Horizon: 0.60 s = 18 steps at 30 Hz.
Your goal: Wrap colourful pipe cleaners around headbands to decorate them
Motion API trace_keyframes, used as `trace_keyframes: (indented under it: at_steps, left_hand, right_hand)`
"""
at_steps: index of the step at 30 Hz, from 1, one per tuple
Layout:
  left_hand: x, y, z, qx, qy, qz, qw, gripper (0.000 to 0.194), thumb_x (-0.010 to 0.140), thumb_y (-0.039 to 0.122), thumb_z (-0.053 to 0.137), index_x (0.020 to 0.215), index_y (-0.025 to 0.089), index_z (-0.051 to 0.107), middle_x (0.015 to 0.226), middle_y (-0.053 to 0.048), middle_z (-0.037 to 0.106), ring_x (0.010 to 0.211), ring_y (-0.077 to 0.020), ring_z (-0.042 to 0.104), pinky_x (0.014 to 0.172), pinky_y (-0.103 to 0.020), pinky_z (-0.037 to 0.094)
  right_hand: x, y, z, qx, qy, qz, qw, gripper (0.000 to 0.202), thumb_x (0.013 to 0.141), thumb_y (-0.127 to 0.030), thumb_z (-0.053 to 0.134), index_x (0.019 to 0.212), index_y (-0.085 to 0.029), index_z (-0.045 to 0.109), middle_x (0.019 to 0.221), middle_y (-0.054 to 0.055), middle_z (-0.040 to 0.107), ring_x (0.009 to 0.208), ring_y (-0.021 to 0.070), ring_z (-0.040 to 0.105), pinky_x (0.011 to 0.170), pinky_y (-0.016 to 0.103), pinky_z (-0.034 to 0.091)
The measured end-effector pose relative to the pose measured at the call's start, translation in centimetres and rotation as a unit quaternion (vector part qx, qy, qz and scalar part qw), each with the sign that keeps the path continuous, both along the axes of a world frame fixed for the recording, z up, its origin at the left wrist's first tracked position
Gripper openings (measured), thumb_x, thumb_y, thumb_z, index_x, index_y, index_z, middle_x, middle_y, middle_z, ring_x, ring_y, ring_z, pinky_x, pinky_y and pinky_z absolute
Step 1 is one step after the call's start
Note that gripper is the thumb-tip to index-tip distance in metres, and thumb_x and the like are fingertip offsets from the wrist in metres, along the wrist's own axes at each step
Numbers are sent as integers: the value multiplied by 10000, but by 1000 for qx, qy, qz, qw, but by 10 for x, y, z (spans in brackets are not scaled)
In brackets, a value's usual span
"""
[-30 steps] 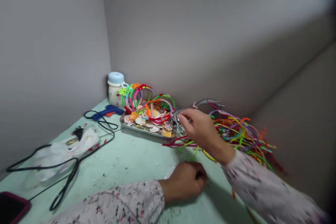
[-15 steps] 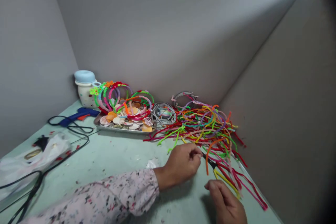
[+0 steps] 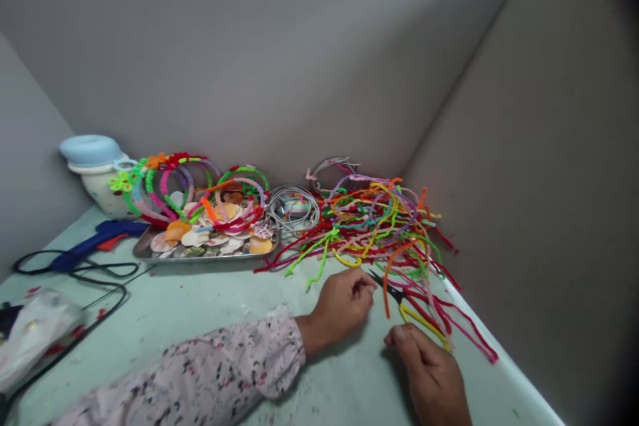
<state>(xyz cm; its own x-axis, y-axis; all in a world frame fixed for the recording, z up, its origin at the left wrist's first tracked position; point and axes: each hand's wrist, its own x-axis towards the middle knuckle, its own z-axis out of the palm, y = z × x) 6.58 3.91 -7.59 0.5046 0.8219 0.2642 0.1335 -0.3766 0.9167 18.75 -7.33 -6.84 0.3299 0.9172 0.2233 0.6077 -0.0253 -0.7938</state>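
In the head view, the scissors [image 3: 396, 293] lie on the desk [image 3: 319, 373] just beyond the two hands, at the near edge of the pile, dark blades towards the left hand [image 3: 344, 306], with an orange fuzzy strand [image 3: 387, 289] crossing over them. I'd judge them light but stiff, smooth enough to slide a little, and best taken by the yellow handle [image 3: 424, 327] on the near side, away from the points. The fuzzy strands [image 3: 367, 226] look soft, bendy and nearly weightless; they probably snag on one another, so a loose end is the place to pinch.

The left hand is curled with thumb and fingers drawn close by the blade tips; whether something thin is caught there I can't tell. The right hand [image 3: 433, 373] is nearer the wearer, loosely folded, thumb up by the bent forefinger, and I can't make out anything in it.

Further off sit a coil of grey wire [image 3: 294, 210] and a metal tray [image 3: 210, 258] of shells with looped bands on top, then a blue glue gun [image 3: 94, 239].

A second ago the right hand was raised by the wire coil; now it is down near the scissors, and the view has swung rightwards
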Motion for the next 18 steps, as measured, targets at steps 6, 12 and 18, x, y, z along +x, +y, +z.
trace_keyframes:
  at_steps: [6,12,18]
  left_hand:
    - [-15,19,31,153,25,91,984,163,833,153,474,872,172,631,865,-32,598,816,-146,555,744,-252,429]
    - [-62,71,55,262,186,273,907,187,806,200,538,957,185,647,970,-71,568,926,-215,536,844,-347,411]
    - [-85,81,40,286,331,277,855,183,830,292,545,859,218,710,900,-83,618,903,-258,512,819,-398,339]
  right_hand:
    - [-5,-6,14,24,12,31,999,386,866,-468,455,639,-199,612,591,15,597,575,163,569,544,224,440]
    - [-4,-14,19,22,-14,70,997,398,894,-447,425,656,-188,612,582,6,582,553,142,546,529,213,415]
    - [-10,-17,23,37,-14,91,995,420,891,-448,435,640,-169,624,577,14,581,556,138,535,538,216,406]
